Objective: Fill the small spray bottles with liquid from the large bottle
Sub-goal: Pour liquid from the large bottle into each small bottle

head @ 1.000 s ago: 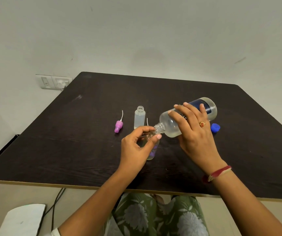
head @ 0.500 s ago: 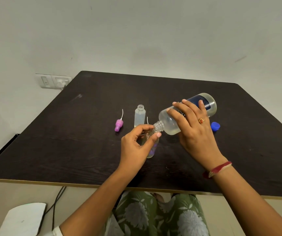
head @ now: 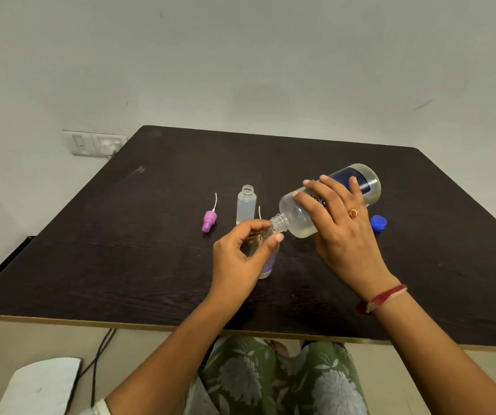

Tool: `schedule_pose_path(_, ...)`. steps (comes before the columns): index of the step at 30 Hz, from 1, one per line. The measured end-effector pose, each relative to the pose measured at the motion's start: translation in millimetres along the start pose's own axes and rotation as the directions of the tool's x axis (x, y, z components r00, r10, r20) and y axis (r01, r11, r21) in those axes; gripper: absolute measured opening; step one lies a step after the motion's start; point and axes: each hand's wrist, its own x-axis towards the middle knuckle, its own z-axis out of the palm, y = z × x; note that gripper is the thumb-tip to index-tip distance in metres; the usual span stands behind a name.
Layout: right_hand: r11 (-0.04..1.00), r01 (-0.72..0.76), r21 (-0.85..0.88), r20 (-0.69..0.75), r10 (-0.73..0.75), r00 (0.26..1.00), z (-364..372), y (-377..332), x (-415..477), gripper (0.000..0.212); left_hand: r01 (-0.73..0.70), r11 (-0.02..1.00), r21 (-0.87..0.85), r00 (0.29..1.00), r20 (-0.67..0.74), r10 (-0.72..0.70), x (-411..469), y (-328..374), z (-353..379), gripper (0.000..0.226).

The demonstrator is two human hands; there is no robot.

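Head view. The left hand (head: 240,259) pinches the neck of a small spray bottle (head: 268,265) between thumb and forefinger. The bottle stands mid-table (head: 121,265), its clear body with a purple print visible below the hand. The right hand (head: 342,235) wraps its fingers over the large bottle (head: 299,218), which is tilted so its open threaded mouth meets the small bottle's top. The large bottle is clear, part filled with clear liquid, and has a dark blue label. Just beyond the left hand stands a second small bottle (head: 246,205), uncapped. A pink spray cap (head: 209,220) lies left of it, and a blue cap (head: 378,223) lies to the far right.
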Motion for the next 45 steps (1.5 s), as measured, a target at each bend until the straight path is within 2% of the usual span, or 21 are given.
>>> schedule_pose_path(21, 1.0, 0.023, -0.021, -0.021, -0.023, 0.999, -2, 0, 0, 0.07, -0.017, 1.0, 0.023, 1.0, 0.002, 0.017, 1, -2, 0, 0.023)
schedule_pose_path(27, 0.996, -0.082, 0.019, 0.029, 0.082, 0.996, -1, -5, -4, 0.073, -0.016, 1.0, 0.007, 1.0, 0.001, 0.016, 0, -1, -1, 0.02)
schedule_pose_path(32, 0.971, -0.211, 0.115, 0.005, 0.212, 0.977, -4, -7, -9, 0.068, 0.005, 1.0, -0.017, 1.0, -0.001, -0.005, 1, -4, 0, 0.018)
schedule_pose_path(35, 0.913, -0.336, 0.231, -0.037, 0.353, 0.935, -7, -7, -8, 0.067, 0.014, 1.0, -0.017, 1.0, -0.001, -0.014, 1, -4, 0, 0.019)
schedule_pose_path(38, 0.812, -0.423, 0.402, -0.011, 0.467, 0.884, -12, -5, -7, 0.072, 0.024, 1.0, -0.013, 1.0, 0.003, -0.024, 1, -3, 0, 0.019)
schedule_pose_path(41, 0.662, -0.477, 0.578, 0.045, 0.558, 0.829, -19, -5, -6, 0.072, 0.033, 0.999, -0.012, 0.999, 0.011, -0.033, 1, -3, -1, 0.02)
schedule_pose_path(45, 0.424, -0.536, 0.73, 0.112, 0.7, 0.705, -24, -9, -5, 0.069, 0.026, 0.999, -0.036, 1.0, 0.005, -0.026, 0, 0, 0, 0.022)
